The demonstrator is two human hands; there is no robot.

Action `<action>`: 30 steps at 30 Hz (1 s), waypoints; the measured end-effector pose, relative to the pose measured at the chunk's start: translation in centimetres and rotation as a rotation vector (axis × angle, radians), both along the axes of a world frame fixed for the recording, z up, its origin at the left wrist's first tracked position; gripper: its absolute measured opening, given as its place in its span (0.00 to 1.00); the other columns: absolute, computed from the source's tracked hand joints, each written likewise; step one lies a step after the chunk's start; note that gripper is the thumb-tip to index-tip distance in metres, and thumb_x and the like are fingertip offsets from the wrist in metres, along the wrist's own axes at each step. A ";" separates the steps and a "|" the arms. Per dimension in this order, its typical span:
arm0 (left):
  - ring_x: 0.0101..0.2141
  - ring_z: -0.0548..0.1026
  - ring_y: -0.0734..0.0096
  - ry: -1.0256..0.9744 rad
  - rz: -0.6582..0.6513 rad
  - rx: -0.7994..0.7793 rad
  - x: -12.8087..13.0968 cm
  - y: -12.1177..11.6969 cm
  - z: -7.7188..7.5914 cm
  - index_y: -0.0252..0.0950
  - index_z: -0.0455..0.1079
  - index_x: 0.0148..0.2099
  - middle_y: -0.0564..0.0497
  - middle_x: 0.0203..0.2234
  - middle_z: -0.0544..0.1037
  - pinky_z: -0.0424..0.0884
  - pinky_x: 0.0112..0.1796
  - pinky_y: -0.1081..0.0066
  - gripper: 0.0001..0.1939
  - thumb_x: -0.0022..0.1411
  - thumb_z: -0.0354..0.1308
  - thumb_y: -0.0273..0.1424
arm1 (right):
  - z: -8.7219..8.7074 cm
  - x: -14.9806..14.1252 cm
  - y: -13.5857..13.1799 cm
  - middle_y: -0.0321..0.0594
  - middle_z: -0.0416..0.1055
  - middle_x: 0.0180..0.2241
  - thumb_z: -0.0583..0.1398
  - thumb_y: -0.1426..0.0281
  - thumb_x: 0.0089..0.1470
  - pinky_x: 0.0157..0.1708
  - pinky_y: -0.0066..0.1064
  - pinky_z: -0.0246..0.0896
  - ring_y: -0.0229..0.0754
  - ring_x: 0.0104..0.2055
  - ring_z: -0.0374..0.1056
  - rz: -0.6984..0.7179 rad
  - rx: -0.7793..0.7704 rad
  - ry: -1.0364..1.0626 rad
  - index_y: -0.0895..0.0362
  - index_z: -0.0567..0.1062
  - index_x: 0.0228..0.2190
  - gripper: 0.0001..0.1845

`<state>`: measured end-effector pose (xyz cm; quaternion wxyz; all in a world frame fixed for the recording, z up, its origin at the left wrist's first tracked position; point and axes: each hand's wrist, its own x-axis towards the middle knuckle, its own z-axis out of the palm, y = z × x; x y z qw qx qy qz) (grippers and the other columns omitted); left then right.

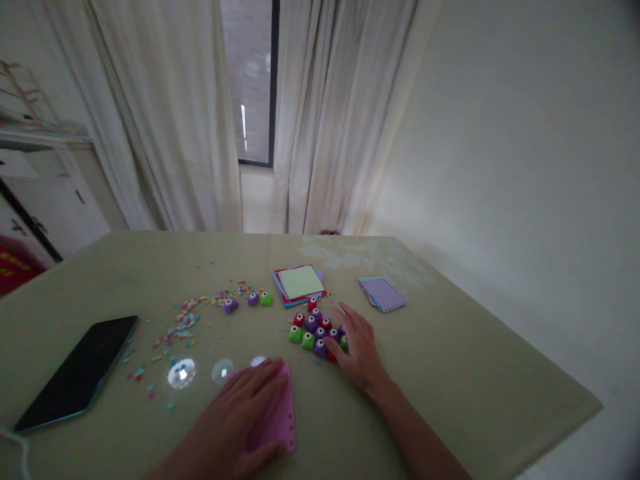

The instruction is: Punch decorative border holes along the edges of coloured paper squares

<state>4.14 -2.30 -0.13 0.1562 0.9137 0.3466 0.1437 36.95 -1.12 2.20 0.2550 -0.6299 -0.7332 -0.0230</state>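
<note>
My left hand (pixel 235 417) lies flat, fingers stretched out, on a pink punched paper sheet (pixel 280 420) near the front of the olive-green table (pixel 450 353). My right hand (pixel 357 347) rests beside a cluster of several small red, purple and green craft punches (pixel 313 328), its fingers touching the cluster's right side. The fingers are slightly curled; whether they pinch a punch is hidden. Three more punches (pixel 247 301), two purple and one green, sit apart to the left.
A stack of coloured paper (pixel 299 283) lies behind the cluster; a smaller lilac card stack (pixel 383 294) at the right. Confetti scraps (pixel 185 327) are scattered left of centre. A black phone (pixel 80 370) lies at the left. Curtains and a window stand behind.
</note>
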 end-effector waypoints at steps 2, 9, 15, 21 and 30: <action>0.69 0.68 0.41 0.004 0.016 0.003 0.5 0.3 0.5 0.57 0.55 0.79 0.49 0.74 0.65 0.68 0.66 0.41 0.42 0.68 0.63 0.54 | 0.8 -1.7 0.2 0.53 0.63 0.72 0.60 0.55 0.71 0.70 0.51 0.52 0.56 0.73 0.59 0.061 0.048 -0.093 0.54 0.68 0.69 0.32; 0.67 0.70 0.40 0.032 0.047 -0.004 0.8 1.7 1.3 0.48 0.69 0.72 0.43 0.70 0.71 0.66 0.66 0.44 0.40 0.62 0.68 0.54 | 2.4 -10.7 4.7 0.58 0.68 0.69 0.56 0.71 0.73 0.71 0.50 0.56 0.55 0.70 0.64 0.268 0.007 -0.510 0.65 0.74 0.63 0.22; 0.61 0.74 0.42 -0.041 0.083 0.083 0.6 1.8 -0.3 0.47 0.73 0.66 0.42 0.64 0.76 0.68 0.64 0.45 0.33 0.67 0.63 0.57 | 1.0 -11.2 7.4 0.65 0.81 0.53 0.59 0.77 0.68 0.70 0.52 0.57 0.59 0.60 0.74 0.167 -0.117 -0.635 0.72 0.83 0.50 0.16; 0.61 0.74 0.40 -0.073 0.118 0.079 0.7 1.8 -1.0 0.48 0.74 0.63 0.42 0.64 0.76 0.72 0.59 0.45 0.30 0.66 0.63 0.56 | 0.9 -8.1 7.8 0.63 0.81 0.51 0.59 0.76 0.69 0.63 0.54 0.64 0.58 0.56 0.75 0.099 -0.152 -0.646 0.69 0.83 0.49 0.15; 0.56 0.76 0.44 -0.091 0.193 0.067 0.9 2.0 -0.2 0.49 0.78 0.57 0.43 0.57 0.79 0.74 0.56 0.47 0.20 0.68 0.63 0.48 | 2.8 -12.4 10.4 0.56 0.77 0.57 0.55 0.70 0.74 0.56 0.43 0.67 0.52 0.59 0.72 0.141 -0.105 -0.513 0.62 0.73 0.61 0.19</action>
